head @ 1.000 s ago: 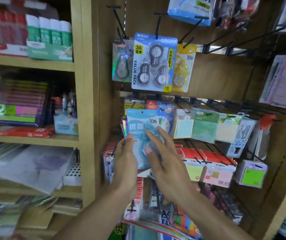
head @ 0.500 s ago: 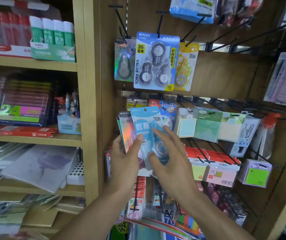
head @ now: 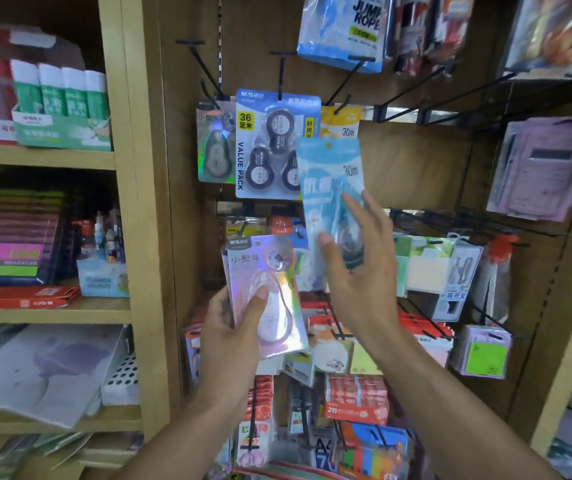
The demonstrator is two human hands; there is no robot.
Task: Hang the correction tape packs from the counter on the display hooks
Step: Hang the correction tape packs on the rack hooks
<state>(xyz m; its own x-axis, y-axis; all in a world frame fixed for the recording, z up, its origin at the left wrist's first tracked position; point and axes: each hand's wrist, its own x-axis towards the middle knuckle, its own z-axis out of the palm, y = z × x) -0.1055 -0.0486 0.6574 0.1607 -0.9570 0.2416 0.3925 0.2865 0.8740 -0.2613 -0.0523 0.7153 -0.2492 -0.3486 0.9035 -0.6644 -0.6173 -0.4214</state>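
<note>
- My right hand [head: 355, 271] holds a light blue correction tape pack [head: 333, 199] up against the display board, thumb on its front near the lower left and my fingers [head: 364, 216] spread along its right side, so the pack is pinched between them.
- That blue pack is marked 30m, has a small hole near its top edge, and stands upright, slightly tilted.
- Its top sits just below a black display hook [head: 338, 107] that already carries a yellow pack [head: 341, 124], also marked 30m; the blue pack covers the lower part of the yellow one, and I cannot tell if they touch.
- My left hand [head: 234, 327] grips a holographic silver-pink correction tape pack [head: 264, 292] lower down and to the left, thumb laid across its front and the other fingers curled behind.
- This pack leans a little to the left and hangs on no hook.
- Left of the blue pack, a blue value pack [head: 270, 147] with 3 dark tape units and a 36 label hangs from its own hook.
- Further left hangs another holographic pack [head: 216, 143], like the one in my left hand.
- Below the hands, rows of sticky notes [head: 430, 268] and other small stationery hang on lower hooks.
- On the far left, wooden shelves [head: 45, 157] hold green-and-white glue sticks [head: 64, 90] in a box, plus papers.
</note>
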